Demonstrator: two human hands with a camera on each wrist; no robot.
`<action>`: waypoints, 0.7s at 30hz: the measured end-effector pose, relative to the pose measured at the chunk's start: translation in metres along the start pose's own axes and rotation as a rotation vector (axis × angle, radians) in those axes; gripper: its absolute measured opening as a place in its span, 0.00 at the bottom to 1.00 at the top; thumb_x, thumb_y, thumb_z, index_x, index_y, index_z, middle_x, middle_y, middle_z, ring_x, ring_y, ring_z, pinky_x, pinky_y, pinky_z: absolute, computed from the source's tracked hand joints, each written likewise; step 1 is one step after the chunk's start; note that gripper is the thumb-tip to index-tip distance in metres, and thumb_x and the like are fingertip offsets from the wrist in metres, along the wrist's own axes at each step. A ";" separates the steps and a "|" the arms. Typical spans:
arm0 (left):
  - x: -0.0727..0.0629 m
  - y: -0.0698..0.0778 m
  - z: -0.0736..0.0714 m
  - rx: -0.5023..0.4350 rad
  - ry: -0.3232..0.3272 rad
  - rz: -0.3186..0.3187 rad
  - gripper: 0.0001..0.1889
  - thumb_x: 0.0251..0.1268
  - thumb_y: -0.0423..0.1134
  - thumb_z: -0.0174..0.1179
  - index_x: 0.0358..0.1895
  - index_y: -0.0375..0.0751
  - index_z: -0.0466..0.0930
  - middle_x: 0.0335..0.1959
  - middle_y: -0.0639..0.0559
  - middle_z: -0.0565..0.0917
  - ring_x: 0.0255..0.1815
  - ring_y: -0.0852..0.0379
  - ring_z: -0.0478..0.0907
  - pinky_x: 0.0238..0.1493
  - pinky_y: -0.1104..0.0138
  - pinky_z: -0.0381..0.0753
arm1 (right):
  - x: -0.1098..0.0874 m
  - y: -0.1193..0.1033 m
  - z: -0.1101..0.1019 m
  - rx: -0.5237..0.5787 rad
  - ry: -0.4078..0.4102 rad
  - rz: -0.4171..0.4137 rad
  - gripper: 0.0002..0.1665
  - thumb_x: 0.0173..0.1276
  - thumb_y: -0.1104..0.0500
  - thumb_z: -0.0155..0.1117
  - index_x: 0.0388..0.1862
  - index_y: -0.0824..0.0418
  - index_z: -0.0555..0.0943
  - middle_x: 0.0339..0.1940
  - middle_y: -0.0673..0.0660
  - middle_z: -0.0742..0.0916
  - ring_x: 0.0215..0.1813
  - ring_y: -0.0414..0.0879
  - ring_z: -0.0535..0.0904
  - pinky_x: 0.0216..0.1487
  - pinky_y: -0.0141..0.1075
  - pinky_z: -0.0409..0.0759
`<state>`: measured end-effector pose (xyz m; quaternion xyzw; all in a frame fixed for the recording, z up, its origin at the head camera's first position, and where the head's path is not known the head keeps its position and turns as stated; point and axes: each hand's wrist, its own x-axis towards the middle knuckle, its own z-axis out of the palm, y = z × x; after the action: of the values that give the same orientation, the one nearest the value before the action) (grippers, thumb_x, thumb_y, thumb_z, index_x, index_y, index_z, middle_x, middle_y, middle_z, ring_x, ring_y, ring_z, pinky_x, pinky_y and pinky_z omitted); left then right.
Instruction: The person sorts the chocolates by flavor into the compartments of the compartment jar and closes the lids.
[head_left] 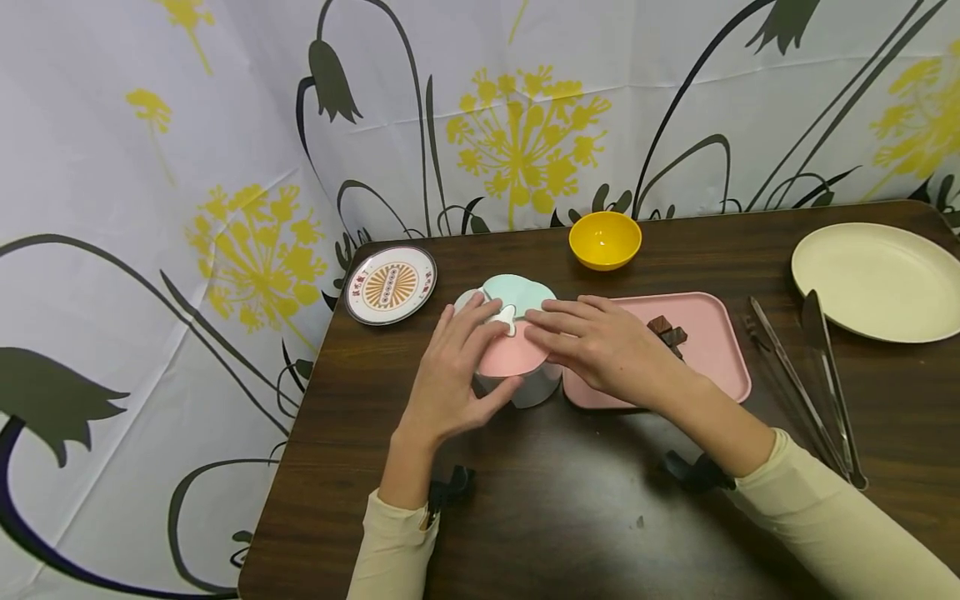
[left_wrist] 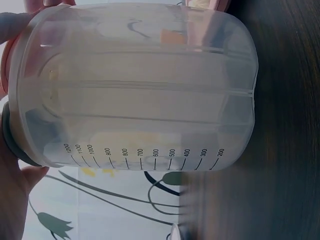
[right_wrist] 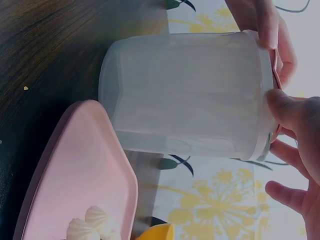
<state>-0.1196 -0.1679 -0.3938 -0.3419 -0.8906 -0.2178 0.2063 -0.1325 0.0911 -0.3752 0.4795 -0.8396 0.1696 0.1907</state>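
Note:
A clear plastic storage canister [left_wrist: 150, 100] with measuring marks stands upright on the table; I cannot make out any contents. Its lid [head_left: 513, 354] has pink, mint and grey sections, with a white piece at the centre. My left hand [head_left: 453, 371] grips the lid from the left, fingers over the top and thumb at the near rim. From the right, my right hand [head_left: 603, 346] holds the lid, its fingers lying across the top. In the right wrist view its thumb [right_wrist: 282, 107] is against the rim.
A pink tray [head_left: 712, 358] right of the canister carries brown chocolate pieces [head_left: 667, 333] and pale swirled pieces [right_wrist: 85, 230]. Behind are a yellow bowl [head_left: 605, 242] and a printed plate [head_left: 392, 286]. Metal tongs [head_left: 836, 387] and a cream oval plate [head_left: 885, 283] lie at right.

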 end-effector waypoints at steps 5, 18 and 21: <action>0.000 0.000 0.000 0.043 -0.030 0.009 0.36 0.63 0.65 0.49 0.71 0.51 0.70 0.74 0.55 0.64 0.76 0.50 0.54 0.74 0.47 0.43 | -0.001 0.004 -0.001 -0.011 -0.009 -0.010 0.34 0.62 0.62 0.71 0.68 0.56 0.75 0.68 0.52 0.77 0.69 0.51 0.70 0.67 0.52 0.66; 0.003 0.001 -0.001 0.101 -0.022 0.022 0.36 0.69 0.67 0.42 0.70 0.50 0.70 0.73 0.53 0.66 0.75 0.48 0.57 0.72 0.47 0.47 | -0.002 0.011 -0.001 0.029 -0.019 0.003 0.35 0.62 0.66 0.69 0.69 0.55 0.74 0.68 0.52 0.77 0.71 0.49 0.69 0.64 0.52 0.70; 0.003 0.001 -0.001 0.099 -0.012 0.014 0.33 0.70 0.66 0.41 0.69 0.51 0.72 0.72 0.53 0.68 0.74 0.48 0.58 0.71 0.48 0.49 | -0.001 0.011 -0.001 0.073 0.009 0.010 0.32 0.64 0.66 0.66 0.69 0.55 0.75 0.67 0.52 0.78 0.69 0.49 0.71 0.63 0.51 0.71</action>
<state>-0.1209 -0.1655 -0.3912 -0.3387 -0.8992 -0.1700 0.2189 -0.1415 0.0975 -0.3757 0.4812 -0.8344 0.2032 0.1759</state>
